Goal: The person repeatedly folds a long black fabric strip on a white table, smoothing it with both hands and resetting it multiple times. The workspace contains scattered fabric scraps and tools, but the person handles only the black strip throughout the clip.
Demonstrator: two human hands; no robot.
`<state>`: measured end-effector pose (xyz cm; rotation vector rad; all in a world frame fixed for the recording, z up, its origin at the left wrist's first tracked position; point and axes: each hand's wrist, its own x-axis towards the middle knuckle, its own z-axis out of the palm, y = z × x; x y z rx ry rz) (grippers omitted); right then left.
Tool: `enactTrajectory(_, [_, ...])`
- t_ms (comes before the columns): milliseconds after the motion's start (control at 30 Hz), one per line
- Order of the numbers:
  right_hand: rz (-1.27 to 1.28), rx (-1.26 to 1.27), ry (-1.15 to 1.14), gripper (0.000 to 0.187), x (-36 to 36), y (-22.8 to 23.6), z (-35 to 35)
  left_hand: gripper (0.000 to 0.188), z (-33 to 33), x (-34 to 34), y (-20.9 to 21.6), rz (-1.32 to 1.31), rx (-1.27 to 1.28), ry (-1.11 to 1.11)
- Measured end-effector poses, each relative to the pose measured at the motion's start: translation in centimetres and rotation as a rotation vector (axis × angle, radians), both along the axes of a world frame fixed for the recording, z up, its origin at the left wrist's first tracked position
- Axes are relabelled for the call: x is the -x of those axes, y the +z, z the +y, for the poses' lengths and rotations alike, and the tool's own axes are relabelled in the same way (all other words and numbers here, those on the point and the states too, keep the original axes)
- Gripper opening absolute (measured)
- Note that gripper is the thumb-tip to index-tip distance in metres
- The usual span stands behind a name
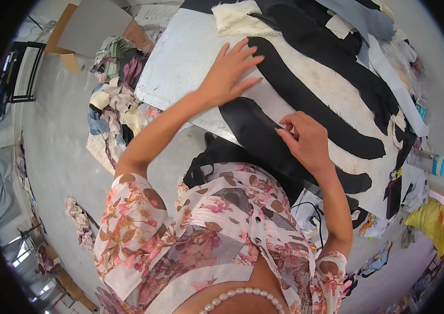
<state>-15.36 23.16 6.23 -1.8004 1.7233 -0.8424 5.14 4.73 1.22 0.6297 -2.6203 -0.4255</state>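
My left hand (231, 73), fingers spread, lies at the far left end of a long curved black fabric strip (305, 99). A second black fabric piece (251, 123) runs nearer to me along the table edge, part of it hanging over my lap. Above this nearer piece is my right hand (305, 141), its thumb and forefinger drawn together in a pinch at the cloth's upper edge. Whatever sits between those fingertips is too small to make out. Both pieces rest on a pale, worn table (175, 57).
More black fabric (332, 63), a cream cloth (230, 18) and grey-blue strips (358, 18) lie at the back. Heaped scraps (120, 104) sit left of the table. Scissors with blue handles (438, 165) are at the right, near a yellow cloth (434, 222).
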Motion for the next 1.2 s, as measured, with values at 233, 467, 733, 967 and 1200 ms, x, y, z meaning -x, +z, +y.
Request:
enactTrajectory(233, [0.203,0.063,0.063,0.014,-1.0,-3.5,-1.4,0.072,7.1,-3.6,-0.4,-0.152,-0.044,0.04])
enactTrajectory(467, [-0.026,-0.145,-0.097,0.015,0.7,-2.3,-1.6,0.081,7.2,-3.9,-1.0,-0.107,-0.086,0.088])
enactTrajectory(733, [0.215,0.038,0.003,0.008,0.5,-3.1,-1.7,0.085,7.0,-3.8,-1.2,-0.114,-0.081,0.083])
enactTrajectory(967, [-0.642,-0.116,-0.094,0.003,3.4,-2.3,-0.7,0.067,8.5,-2.9,0.4,0.189,-0.125,0.148])
enactTrajectory(1200, [-0.334,-0.033,-0.059,0.006,3.6,0.7,0.5,0.057,15.1,3.1,3.1,0.269,-1.831,0.036])
